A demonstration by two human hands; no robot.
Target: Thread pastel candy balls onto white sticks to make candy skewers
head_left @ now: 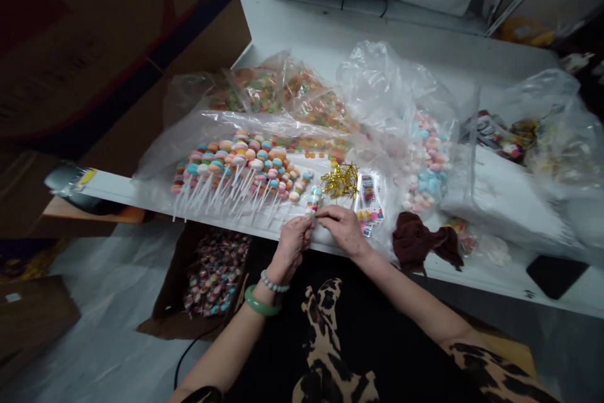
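A white table [325, 32] runs across the view, with an open cardboard box [165, 321] of wrapped sweets below its near edge. On the table lie two clear plastic bags of loose candy, one behind [278, 92] and one to the right [429, 158]. Dozens of pastel candy skewers, too many to count, fan out in one heap [236, 167], their white sticks toward the near edge. To its right lie one bunch of gold twist ties [340, 180], one printed packet [368, 198] and one brown cloth [425, 239]. The two hands are together at the table's near edge: the left hand [290, 249] and right hand [342, 230] pinch a single candy skewer [313, 200], its candies just above their fingertips. The left wrist wears one green bangle [262, 301] and one beaded bracelet [274, 281].
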